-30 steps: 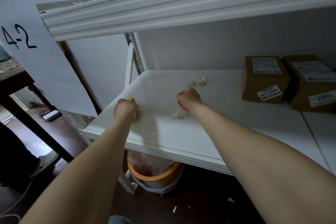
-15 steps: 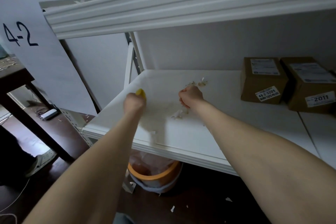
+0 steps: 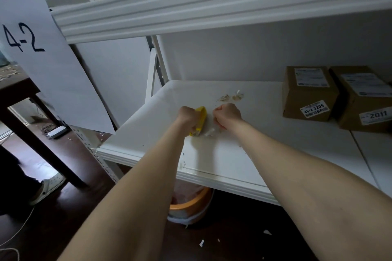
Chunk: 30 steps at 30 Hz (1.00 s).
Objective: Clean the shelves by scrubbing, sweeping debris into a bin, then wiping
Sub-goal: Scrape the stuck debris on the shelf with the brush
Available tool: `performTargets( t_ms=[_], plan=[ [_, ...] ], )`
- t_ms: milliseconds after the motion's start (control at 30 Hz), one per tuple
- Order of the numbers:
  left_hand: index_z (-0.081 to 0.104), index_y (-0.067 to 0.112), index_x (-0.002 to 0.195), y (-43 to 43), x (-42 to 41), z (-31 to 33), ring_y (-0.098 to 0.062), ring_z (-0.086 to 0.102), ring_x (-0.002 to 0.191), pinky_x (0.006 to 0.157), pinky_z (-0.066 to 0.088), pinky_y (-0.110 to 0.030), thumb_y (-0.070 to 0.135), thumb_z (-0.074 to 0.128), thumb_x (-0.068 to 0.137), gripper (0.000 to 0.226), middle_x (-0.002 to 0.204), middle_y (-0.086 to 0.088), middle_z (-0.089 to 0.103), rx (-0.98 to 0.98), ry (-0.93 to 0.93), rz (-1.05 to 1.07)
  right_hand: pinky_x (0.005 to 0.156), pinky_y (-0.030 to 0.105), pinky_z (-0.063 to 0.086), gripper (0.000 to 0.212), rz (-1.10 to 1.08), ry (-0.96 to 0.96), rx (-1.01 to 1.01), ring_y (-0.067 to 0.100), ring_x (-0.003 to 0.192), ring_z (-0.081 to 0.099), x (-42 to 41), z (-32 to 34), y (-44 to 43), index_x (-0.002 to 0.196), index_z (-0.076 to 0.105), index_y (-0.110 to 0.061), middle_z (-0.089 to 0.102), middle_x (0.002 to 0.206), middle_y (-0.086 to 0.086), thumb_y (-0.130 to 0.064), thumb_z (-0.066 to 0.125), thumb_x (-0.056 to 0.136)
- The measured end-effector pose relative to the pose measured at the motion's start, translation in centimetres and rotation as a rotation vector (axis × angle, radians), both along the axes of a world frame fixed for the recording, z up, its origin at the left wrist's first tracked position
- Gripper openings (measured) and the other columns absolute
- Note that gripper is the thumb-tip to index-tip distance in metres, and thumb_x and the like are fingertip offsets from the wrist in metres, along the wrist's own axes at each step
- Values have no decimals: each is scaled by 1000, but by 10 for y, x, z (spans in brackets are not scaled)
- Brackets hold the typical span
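Fingers of left hand (image 3: 187, 117) clamped round yellow brush (image 3: 201, 117) on shelf (image 3: 275, 146). Right hand (image 3: 228, 115) fingers curled — contents hidden; white scraps (image 3: 210, 133) just beneath.

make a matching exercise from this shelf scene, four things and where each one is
Things
1. yellow scrubber
2. orange bin
3. cardboard boxes
4. 4-2 sheet

Places
A. on the floor below the front edge of the shelf
B. on the right part of the shelf, against the back wall
C. gripped in the left hand, down on the shelf surface
D. to the left of the shelving, outside the frame

Pairs: 1-C, 2-A, 3-B, 4-D
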<state>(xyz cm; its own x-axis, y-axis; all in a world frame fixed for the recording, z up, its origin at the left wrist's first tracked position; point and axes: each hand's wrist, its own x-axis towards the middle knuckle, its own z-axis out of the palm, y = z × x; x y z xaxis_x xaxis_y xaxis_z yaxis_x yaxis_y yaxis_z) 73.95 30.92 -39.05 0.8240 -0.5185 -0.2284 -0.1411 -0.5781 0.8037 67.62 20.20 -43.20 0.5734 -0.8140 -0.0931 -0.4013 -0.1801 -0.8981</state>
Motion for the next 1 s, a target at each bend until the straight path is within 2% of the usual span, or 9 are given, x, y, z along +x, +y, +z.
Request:
performTargets(
  t_ms=[33, 67, 100, 133, 300, 567, 700, 800, 1000],
  plan=[
    [52, 10, 75, -1, -2, 1, -19, 36, 45, 46, 29, -24, 17, 47, 96, 23, 60, -10, 41, -34, 29, -39, 73, 35, 55, 25, 2, 5, -12, 29, 79, 66, -1, 0, 1, 90, 69, -3, 69, 86, 12, -18, 50, 87],
    [43, -4, 115, 0, -1, 0, -19, 35, 46, 46, 28, -23, 16, 47, 95, 28, 60, -10, 40, -58, 21, -45, 74, 34, 54, 26, 1, 7, -24, 29, 80, 65, -1, 0, 1, 91, 69, -2, 68, 88, 12, -18, 50, 87],
    [38, 10, 79, 3, 1, 0, -20, 38, 47, 46, 29, -22, 19, 48, 95, 22, 63, -10, 43, -68, -21, -23, 75, 35, 53, 26, -3, 7, -29, 30, 84, 65, -2, 1, 0, 91, 69, -3, 69, 91, 12, -19, 50, 87],
    [59, 12, 98, 6, 3, 1, -22, 42, 50, 46, 31, -22, 25, 47, 96, 17, 68, -11, 48, -79, -65, 16, 76, 36, 54, 26, -11, 3, -31, 32, 87, 66, -2, 1, 0, 91, 69, -4, 70, 94, 13, -19, 49, 86],
    [48, 12, 84, 30, 25, -2, -31, 57, 70, 62, 44, -30, 30, 44, 97, 23, 72, -12, 53, -47, -182, 202, 77, 41, 55, 24, -49, -1, -30, 33, 82, 65, -7, -2, -8, 89, 69, -4, 70, 96, 20, -17, 50, 81],
    [36, 12, 66, 15, 7, 2, -17, 30, 43, 42, 25, -21, 8, 46, 93, 29, 57, -8, 34, -25, 44, 7, 83, 37, 54, 30, -37, 37, 9, 30, 86, 63, -2, -7, -2, 100, 68, -5, 69, 103, 17, -21, 51, 83],
    [42, 11, 65, 43, 18, 4, -23, 44, 45, 43, 34, -23, 16, 46, 93, 29, 61, -12, 43, -57, -107, 142, 86, 43, 56, 31, -30, 24, 39, 31, 98, 66, 8, 0, 14, 103, 68, -8, 70, 106, 14, -24, 50, 84],
    [58, 1, 86, 72, 31, 11, -37, 65, 83, 66, 53, -37, 24, 46, 94, 27, 85, -20, 60, 13, -220, 311, 85, 43, 56, 32, -20, 34, 53, 30, 100, 67, 14, 4, 26, 105, 68, -9, 70, 108, 13, -25, 51, 83],
    [51, -5, 128, 110, 39, 1, -34, 55, 118, 89, 48, -33, 12, 40, 97, 37, 129, -21, 55, 128, -196, 371, 84, 41, 57, 31, 13, 27, 65, 30, 100, 66, 10, 14, 45, 105, 68, -6, 70, 108, 14, -23, 52, 85]
  ],
)
